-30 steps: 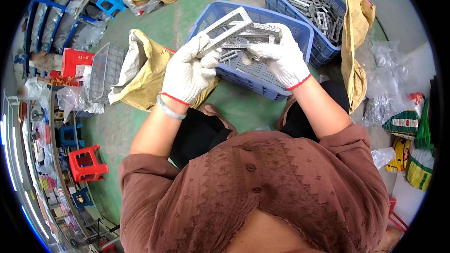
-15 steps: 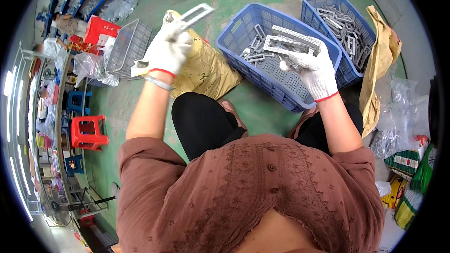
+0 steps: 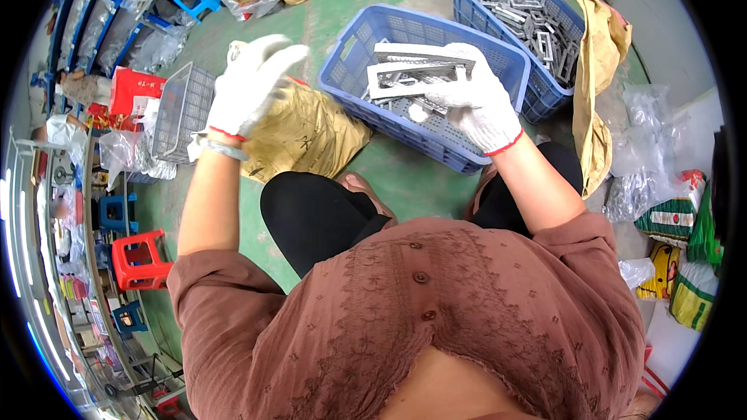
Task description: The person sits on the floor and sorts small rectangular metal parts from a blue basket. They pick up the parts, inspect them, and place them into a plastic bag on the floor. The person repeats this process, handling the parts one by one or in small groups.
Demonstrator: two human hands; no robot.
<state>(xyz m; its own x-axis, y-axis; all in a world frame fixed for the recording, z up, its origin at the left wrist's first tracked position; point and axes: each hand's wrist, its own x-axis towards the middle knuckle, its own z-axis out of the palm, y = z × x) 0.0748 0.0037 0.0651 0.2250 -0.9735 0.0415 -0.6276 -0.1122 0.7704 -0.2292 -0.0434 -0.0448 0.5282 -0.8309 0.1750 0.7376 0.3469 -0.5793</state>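
Head view: right hand (image 3: 475, 105) grips metal frame (image 3: 412, 76) over blue basket (image 3: 350, 50), apparently.

Small workshop or parts-sorting floor. Green concrete floor (image 3: 405, 179), blue crates (image 3: 436, 85) of metal frames (image 3: 529, 19), stock shelving (image 3: 47, 210).

Left hand (image 3: 253, 85) motion-blurred (grip unclear); right hand (image 3: 475, 101) covers end of metal frame (image 3: 408, 78).
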